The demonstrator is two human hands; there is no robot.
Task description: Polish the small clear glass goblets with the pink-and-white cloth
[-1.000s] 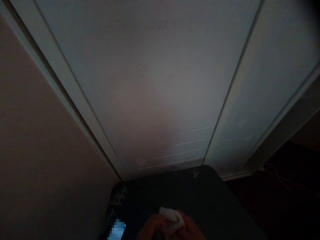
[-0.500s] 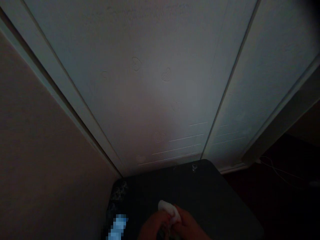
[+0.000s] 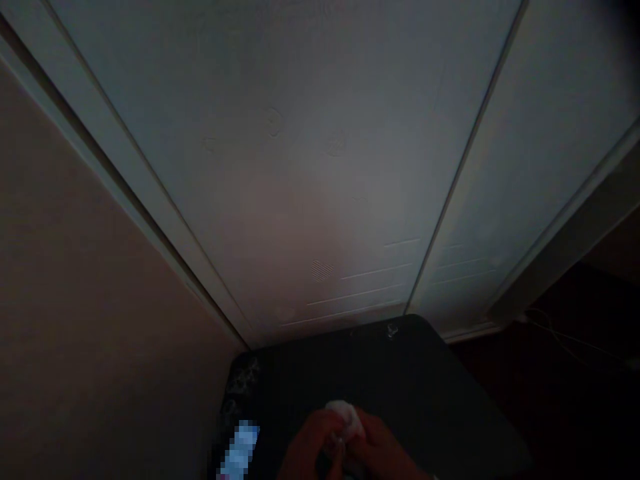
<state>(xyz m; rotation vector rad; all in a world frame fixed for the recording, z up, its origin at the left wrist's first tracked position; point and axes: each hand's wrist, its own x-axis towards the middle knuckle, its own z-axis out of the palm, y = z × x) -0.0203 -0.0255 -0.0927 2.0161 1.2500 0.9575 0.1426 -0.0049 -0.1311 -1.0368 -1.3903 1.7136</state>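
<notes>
Handling a white bundle (image 3: 345, 410) between left hand (image 3: 311, 441) and right hand (image 3: 384, 445), low in view above the dark tabletop (image 3: 425, 393), to the right of a pixelated bright patch (image 3: 241, 448). Clamping it from both sides, with hands close together. Judging by the pose, being at a two-handed fingering step; for the next move, calling for a steady pinch. Looking pale, soft and crumpled, rounded on top, partly covered by fingers (image 3: 325, 421); too dim for telling the material.

the head camera looks forward and down over the table (image 3: 380, 373).
</notes>
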